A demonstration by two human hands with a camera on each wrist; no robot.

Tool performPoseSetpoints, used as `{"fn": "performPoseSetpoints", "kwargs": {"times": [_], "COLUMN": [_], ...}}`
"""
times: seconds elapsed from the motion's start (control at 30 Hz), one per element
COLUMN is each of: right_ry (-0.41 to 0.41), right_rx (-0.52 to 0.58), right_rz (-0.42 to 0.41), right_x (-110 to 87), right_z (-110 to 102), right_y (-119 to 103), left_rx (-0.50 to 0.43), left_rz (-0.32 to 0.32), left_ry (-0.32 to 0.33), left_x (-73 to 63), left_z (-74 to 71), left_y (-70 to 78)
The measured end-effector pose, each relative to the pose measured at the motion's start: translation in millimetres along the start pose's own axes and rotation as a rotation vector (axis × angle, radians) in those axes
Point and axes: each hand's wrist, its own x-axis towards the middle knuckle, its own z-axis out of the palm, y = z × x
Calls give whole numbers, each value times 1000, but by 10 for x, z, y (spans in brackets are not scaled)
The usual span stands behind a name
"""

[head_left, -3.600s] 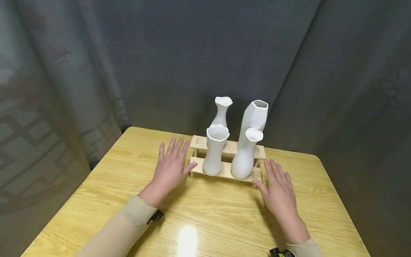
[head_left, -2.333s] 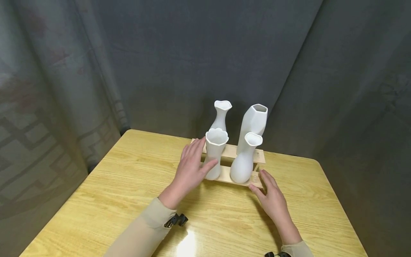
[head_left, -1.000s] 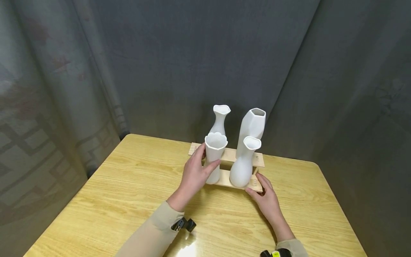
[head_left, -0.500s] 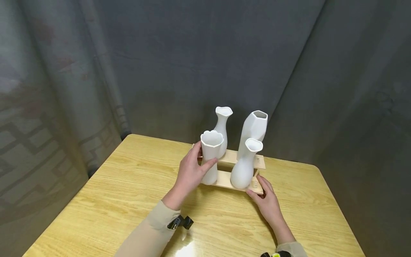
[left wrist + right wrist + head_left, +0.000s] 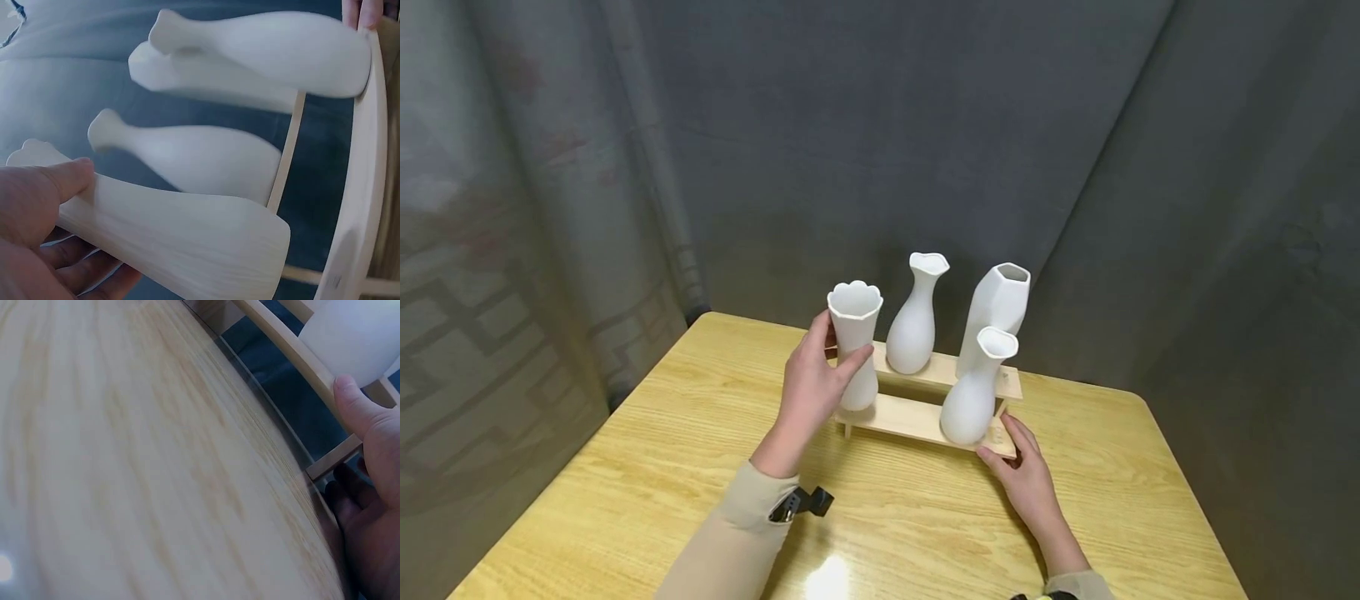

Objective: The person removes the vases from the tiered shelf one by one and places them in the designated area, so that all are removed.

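Left hand (image 5: 807, 385): thumb and fingers wrapped round the scalloped-rim vase (image 5: 855, 331). Vase hangs over the left end of the lower tier of a two-tier wooden stand (image 5: 904, 418); left-wrist view shows a gap under its base. Right hand (image 5: 1028, 482) pinches that tier's right end, beside the round-bellied vase (image 5: 967, 408), likely bracing. Stand on worktop (image 5: 925, 521); slender-necked vase (image 5: 913, 329) and faceted vase (image 5: 998, 304) on upper tier. Step, as judged: shifting the scalloped vase. Next calls for a firm left grip, steady stand, base kept clear of neighbours.
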Motion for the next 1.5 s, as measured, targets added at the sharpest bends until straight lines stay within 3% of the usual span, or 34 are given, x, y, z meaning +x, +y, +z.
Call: {"fn": "performPoseSetpoints", "kwargs": {"times": [0.37, 0.6, 0.9, 1.5], "right_ry": [-3, 7, 0, 17], "right_rx": [21, -10, -8, -1], "right_rz": [-5, -2, 25, 2], "right_x": [30, 22, 21, -55], "right_z": [11, -6, -35, -36], "right_y": [-18, -18, -24, -61], "left_rx": [104, 129, 136, 118], "left_rz": [-8, -37, -86, -98], "left_ry": [116, 163, 167, 140], "left_x": [87, 157, 194, 204], "left_z": [-217, -250, -164, 101], "left_y": [-137, -266, -490, -872]}}
